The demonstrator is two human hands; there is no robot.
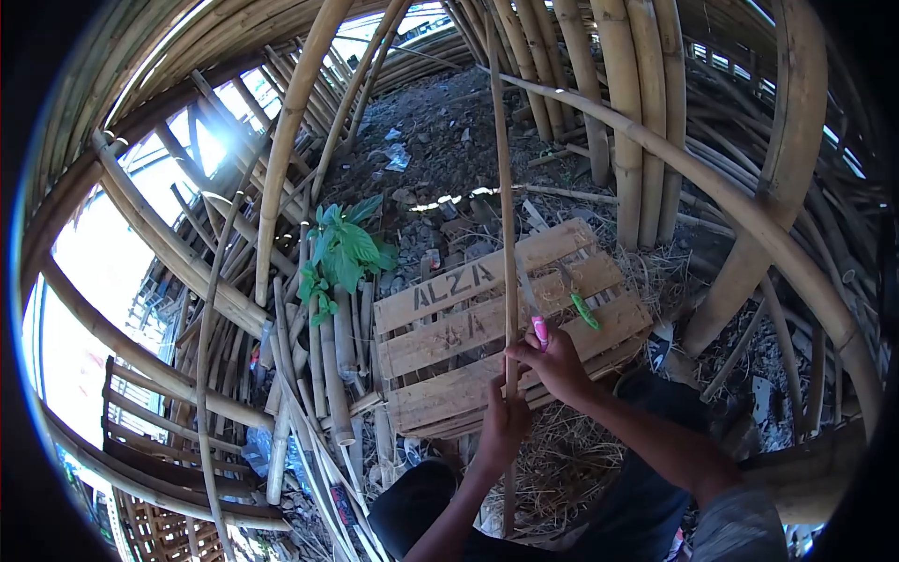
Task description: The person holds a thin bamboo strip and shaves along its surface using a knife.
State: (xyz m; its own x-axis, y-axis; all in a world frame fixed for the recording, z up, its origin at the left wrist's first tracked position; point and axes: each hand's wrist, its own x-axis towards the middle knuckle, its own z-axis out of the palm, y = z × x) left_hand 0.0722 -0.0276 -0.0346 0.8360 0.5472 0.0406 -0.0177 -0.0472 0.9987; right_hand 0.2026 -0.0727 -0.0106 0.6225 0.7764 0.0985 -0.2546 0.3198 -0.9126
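The left hand (pixel 506 426) grasps a long, slim brown bamboo strip (pixel 507 234) near-upright, apparently to steady it. Just beyond, the right hand (pixel 554 363) clenches a pink-handled metal knife (pixel 538 328), thumb at the strip, seemingly for control. Both forearms reach forward, the right angling inward. Beyond the hands, a pale slatted wooden crate (pixel 426 356) apparently serves as worktop.

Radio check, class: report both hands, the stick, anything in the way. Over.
Left hand gripping stick; right hand holding pink-handled knife beside it. Stick runs in front of crate. Green-handled tool on crate, clear of both hands.
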